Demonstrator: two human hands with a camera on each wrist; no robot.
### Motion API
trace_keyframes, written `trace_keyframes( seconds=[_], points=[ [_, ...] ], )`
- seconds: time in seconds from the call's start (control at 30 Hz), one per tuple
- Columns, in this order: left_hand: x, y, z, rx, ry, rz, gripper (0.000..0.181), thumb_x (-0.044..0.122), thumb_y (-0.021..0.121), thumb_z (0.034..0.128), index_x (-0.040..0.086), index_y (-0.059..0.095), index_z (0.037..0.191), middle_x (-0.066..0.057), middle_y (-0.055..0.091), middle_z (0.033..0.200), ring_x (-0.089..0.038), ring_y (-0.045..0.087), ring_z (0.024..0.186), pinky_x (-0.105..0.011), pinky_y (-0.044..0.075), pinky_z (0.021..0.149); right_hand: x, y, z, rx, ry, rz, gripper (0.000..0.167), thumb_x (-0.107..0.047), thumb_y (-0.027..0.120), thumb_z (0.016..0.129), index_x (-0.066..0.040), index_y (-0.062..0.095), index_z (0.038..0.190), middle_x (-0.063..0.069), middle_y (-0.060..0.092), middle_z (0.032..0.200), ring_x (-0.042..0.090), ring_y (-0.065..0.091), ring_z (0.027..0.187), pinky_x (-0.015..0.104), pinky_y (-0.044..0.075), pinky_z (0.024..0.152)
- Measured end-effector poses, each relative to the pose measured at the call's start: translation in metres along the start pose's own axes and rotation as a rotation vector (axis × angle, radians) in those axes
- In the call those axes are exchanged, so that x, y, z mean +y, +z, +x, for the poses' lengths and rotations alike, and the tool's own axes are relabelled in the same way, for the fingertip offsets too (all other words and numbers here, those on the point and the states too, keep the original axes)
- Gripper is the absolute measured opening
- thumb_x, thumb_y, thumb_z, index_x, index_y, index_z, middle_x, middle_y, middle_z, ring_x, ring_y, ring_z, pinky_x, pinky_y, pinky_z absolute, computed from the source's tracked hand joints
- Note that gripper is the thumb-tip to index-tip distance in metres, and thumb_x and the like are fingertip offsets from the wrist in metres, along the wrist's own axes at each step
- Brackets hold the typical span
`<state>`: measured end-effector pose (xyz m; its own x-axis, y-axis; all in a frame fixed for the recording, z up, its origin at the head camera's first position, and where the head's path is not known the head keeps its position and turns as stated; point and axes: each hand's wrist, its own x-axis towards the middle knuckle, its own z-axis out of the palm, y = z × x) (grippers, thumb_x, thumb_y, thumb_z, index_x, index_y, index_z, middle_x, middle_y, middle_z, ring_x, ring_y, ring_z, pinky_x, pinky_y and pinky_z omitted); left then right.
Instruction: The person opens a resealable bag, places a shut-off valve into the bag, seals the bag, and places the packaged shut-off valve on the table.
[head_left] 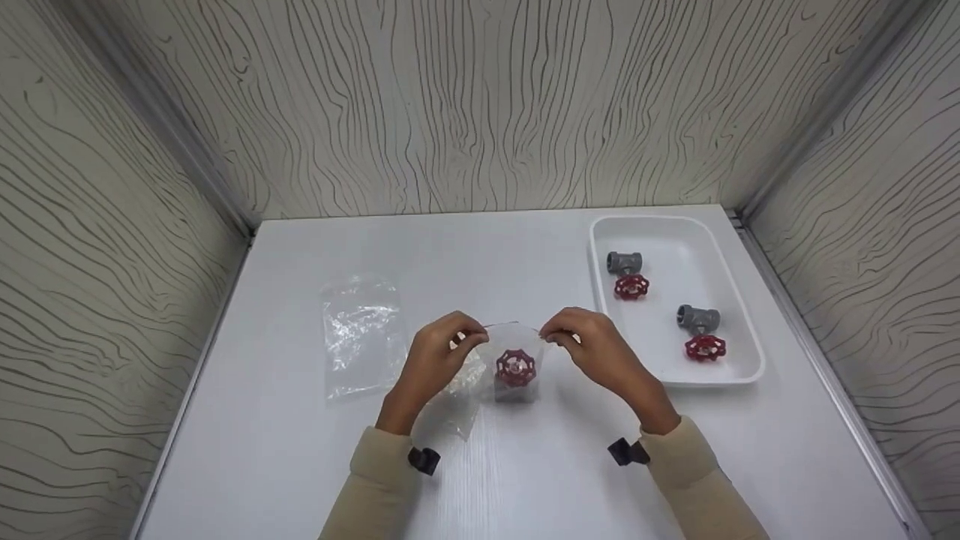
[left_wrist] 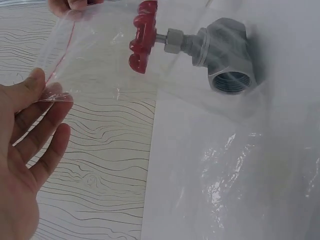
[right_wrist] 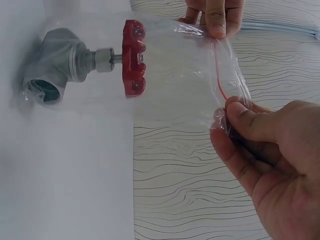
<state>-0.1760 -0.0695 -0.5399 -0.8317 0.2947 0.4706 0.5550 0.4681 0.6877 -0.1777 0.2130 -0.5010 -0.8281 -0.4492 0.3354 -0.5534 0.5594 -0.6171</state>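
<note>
Left hand (head_left: 433, 352) and right hand (head_left: 596, 352) pinch the mouth of a clear bag (left_wrist: 100, 60), presumably holding it upright round the valve (left_wrist: 227, 55) standing inside (handwheel (left_wrist: 144, 37) up); we log two more valves (head_left: 702, 319) in the tray (head_left: 667, 255) alongside.

Forearms (head_left: 375, 487) run up from the bottom edge, angled inward (tan sleeves, bare wrists (head_left: 397, 412)). Left hand (head_left: 439, 349) and right hand (head_left: 596, 345) roughly level, apart, fingertips toward each other. Both pinching thumb against forefinger; left's lower fingers (left_wrist: 54, 150) loosely fanned, right thumb (right_wrist: 257, 122) extended.
</note>
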Motion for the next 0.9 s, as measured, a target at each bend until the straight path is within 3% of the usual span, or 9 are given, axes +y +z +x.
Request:
trace_keyframes(
  seconds=[0.2, 0.53, 0.9],
  points=[
    [0.004, 0.0, 0.0, 0.001, 0.036, 0.003, 0.008, 0.021, 0.074, 0.1001, 0.013, 0.075, 0.102, 0.003, 0.076, 0.098, -0.01, 0.072, 0.089, -0.025, 0.062, 0.077, -0.004, -0.005, -0.003, 0.044, -0.051, -0.02, 0.015, 0.005, 0.076, 0.093, -0.009, 0.08, 0.097, 0.001, 0.077, 0.097, 0.018, 0.074, 0.091, 0.031, 0.064, 0.081],
    [0.013, 0.002, -0.001, 0.021, 0.1, 0.006, 0.005, 0.015, 0.077, 0.0987, 0.013, 0.074, 0.102, 0.003, 0.076, 0.098, -0.009, 0.071, 0.089, -0.024, 0.062, 0.077, -0.007, -0.015, -0.01, 0.076, -0.037, 0.003, 0.021, 0.006, 0.079, 0.09, -0.014, 0.078, 0.095, -0.004, 0.075, 0.095, 0.01, 0.07, 0.086, 0.024, 0.06, 0.074],
    [0.018, 0.006, -0.009, -0.034, 0.074, -0.021, 0.008, 0.013, 0.077, 0.0988, 0.016, 0.074, 0.105, 0.003, 0.076, 0.1, -0.008, 0.071, 0.091, -0.029, 0.064, 0.079, -0.005, -0.015, -0.021, 0.058, -0.02, 0.02, 0.027, 0.009, 0.078, 0.09, -0.017, 0.077, 0.097, -0.005, 0.074, 0.098, 0.01, 0.065, 0.085, 0.025, 0.058, 0.073]
  ],
)
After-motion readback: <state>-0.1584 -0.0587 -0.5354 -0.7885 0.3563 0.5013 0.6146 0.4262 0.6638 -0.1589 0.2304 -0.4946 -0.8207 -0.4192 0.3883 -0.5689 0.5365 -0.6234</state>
